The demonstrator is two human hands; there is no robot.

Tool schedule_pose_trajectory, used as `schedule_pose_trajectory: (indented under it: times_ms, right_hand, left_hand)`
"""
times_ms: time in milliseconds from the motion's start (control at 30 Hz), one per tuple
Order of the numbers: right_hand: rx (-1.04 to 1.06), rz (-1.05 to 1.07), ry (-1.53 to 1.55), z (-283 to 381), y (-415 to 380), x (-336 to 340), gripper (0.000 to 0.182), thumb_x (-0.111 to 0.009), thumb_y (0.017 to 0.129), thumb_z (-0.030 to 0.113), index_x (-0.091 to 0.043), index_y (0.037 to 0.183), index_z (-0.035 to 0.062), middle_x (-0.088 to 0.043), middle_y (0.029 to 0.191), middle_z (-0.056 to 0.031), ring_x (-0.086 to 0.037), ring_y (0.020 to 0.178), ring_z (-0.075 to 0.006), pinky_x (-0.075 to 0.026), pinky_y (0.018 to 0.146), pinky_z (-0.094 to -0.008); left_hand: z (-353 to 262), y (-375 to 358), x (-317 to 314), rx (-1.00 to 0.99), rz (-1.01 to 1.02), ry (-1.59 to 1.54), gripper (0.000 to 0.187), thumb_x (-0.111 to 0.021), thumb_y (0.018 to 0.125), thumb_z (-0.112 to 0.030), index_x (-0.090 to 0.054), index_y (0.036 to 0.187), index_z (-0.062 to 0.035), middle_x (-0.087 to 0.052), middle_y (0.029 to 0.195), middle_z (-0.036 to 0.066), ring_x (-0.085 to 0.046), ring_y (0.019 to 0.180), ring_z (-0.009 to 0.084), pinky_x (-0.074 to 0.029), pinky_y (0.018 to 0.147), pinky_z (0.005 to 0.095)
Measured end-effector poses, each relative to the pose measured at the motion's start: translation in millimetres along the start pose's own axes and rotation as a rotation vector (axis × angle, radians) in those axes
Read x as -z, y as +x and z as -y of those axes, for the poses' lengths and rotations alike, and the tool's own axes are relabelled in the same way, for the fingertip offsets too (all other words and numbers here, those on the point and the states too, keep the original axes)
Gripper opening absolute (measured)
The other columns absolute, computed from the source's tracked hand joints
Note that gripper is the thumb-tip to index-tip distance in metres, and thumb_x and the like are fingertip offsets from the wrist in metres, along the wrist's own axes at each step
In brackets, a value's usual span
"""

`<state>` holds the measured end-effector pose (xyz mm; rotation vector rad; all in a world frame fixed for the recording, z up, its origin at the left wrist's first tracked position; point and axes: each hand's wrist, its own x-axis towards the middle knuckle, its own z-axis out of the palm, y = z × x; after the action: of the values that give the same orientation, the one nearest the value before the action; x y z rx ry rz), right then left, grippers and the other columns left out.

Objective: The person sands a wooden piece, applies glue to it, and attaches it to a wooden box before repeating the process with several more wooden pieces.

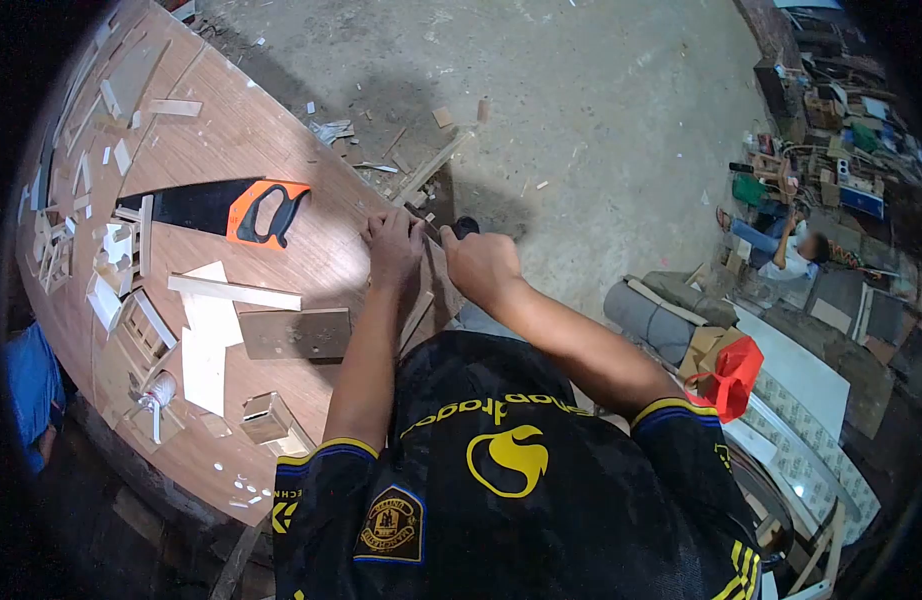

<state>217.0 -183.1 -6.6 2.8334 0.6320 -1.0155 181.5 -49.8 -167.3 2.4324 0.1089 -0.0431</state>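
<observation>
At the table's edge, my left hand (393,248) has its fingers bent over a narrow piece of wood (428,232). My right hand (484,266) is closed just to the right, its index finger stretched toward that wood. A dark rounded thing (466,226) shows beside the right fingers; I cannot tell whether the hand grips it. A thin wooden strip (416,320) lies between my forearms. Left of my left forearm is a flat brown board (297,334). The handsaw (268,213) with an orange and black handle rests farther left on the table.
Wood offcuts, white panels (204,365) and small wooden frames (141,330) cover the left of the wooden table (271,120). Scraps (411,170) litter the concrete floor beyond its edge. At right are a red bag (729,378), stacked boards and a seated person (786,250).
</observation>
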Motion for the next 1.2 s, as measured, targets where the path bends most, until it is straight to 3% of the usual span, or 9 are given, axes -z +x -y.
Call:
schedule_pose_trajectory:
  times_ms: [67,133,267,333,433,467,533,867,1200]
  right_hand:
    - [-0.010,0.011,0.041,1.4,1.4,2.4,0.035,-0.044,0.094,0.014,-0.062,0.124,0.0090,-0.071,0.077,-0.0112,-0.070,0.067,-0.0292,-0.054,0.055,-0.0416]
    - [0.064,0.021,0.003,2.4,-9.8,31.0,0.023,-0.046,0.093,0.015,-0.067,0.100,0.0076,-0.073,0.083,-0.0134,-0.072,0.074,-0.0282,-0.056,0.060,-0.0392]
    - [0.026,-0.007,-0.015,1.7,-1.3,7.9,0.022,-0.047,0.092,0.016,-0.067,0.099,0.0076,-0.073,0.084,-0.0130,-0.072,0.074,-0.0280,-0.056,0.060,-0.0387]
    - [0.018,0.000,0.007,3.2,6.7,8.3,0.035,-0.045,0.093,0.014,-0.062,0.123,0.0081,-0.072,0.079,-0.0123,-0.071,0.069,-0.0305,-0.054,0.057,-0.0427]
    - [0.072,0.059,-0.059,6.5,-12.6,30.8,0.036,-0.045,0.094,0.014,-0.061,0.125,0.0101,-0.072,0.080,-0.0121,-0.071,0.071,-0.0308,-0.054,0.058,-0.0429]
    - [0.071,0.065,-0.059,7.3,-12.1,27.7,0.036,-0.045,0.094,0.014,-0.061,0.125,0.0101,-0.072,0.080,-0.0121,-0.071,0.071,-0.0308,-0.054,0.058,-0.0429]
    - [-0.001,0.061,0.002,5.5,-4.9,19.8,0.022,-0.048,0.092,0.014,-0.066,0.102,0.0067,-0.073,0.086,-0.0127,-0.072,0.075,-0.0278,-0.056,0.061,-0.0384]
    - [0.025,0.046,0.002,2.8,6.7,10.1,0.023,-0.048,0.092,0.014,-0.065,0.103,0.0048,-0.073,0.090,-0.0141,-0.072,0.079,-0.0290,-0.057,0.062,-0.0386]
    - [-0.015,0.008,-0.009,3.5,12.9,5.8,0.029,-0.041,0.097,0.018,-0.067,0.107,0.0089,-0.071,0.077,-0.0141,-0.071,0.070,-0.0321,-0.054,0.057,-0.0436]
  left_hand:
    - [6.2,-1.3,-5.4,-0.016,-0.014,0.058,0.017,-0.063,0.087,-0.028,-0.062,0.091,-0.0117,-0.063,0.098,0.006,-0.048,0.102,0.0305,-0.030,0.094,0.0493]
    - [4.0,-0.7,-0.9,0.001,0.009,0.055,0.017,-0.063,0.087,-0.028,-0.062,0.091,-0.0117,-0.062,0.099,0.006,-0.048,0.102,0.0307,-0.029,0.094,0.0494]
    - [0.1,-2.4,-0.6,0.017,0.013,0.000,0.017,-0.062,0.088,-0.029,-0.062,0.091,-0.0116,-0.063,0.100,0.006,-0.048,0.103,0.0315,-0.029,0.094,0.0501]
    - [2.1,-0.2,-3.4,0.011,0.004,0.027,0.018,-0.062,0.088,-0.029,-0.062,0.091,-0.0116,-0.063,0.100,0.006,-0.049,0.103,0.0317,-0.029,0.095,0.0498]
    - [3.7,-0.7,-2.3,0.010,0.004,0.056,0.018,-0.062,0.088,-0.030,-0.062,0.091,-0.0115,-0.062,0.101,0.006,-0.049,0.104,0.0319,-0.030,0.095,0.0494]
    - [1.7,-2.7,-2.0,0.014,0.003,0.052,0.019,-0.062,0.088,-0.030,-0.062,0.091,-0.0113,-0.062,0.101,0.006,-0.049,0.105,0.0320,-0.031,0.096,0.0492]
    - [0.1,-2.9,-2.1,0.019,0.014,0.039,0.019,-0.062,0.088,-0.030,-0.062,0.091,-0.0110,-0.062,0.101,0.006,-0.049,0.105,0.0320,-0.031,0.096,0.0491]
    - [1.5,-2.5,-2.5,0.018,0.000,-0.004,0.018,-0.061,0.088,-0.028,-0.062,0.093,-0.0116,-0.061,0.099,0.007,-0.050,0.103,0.0307,-0.032,0.096,0.0489]
    - [1.5,-1.4,-4.0,0.005,-0.030,0.046,0.017,-0.062,0.088,-0.029,-0.063,0.093,-0.0128,-0.061,0.098,0.007,-0.050,0.102,0.0312,-0.031,0.094,0.0496]
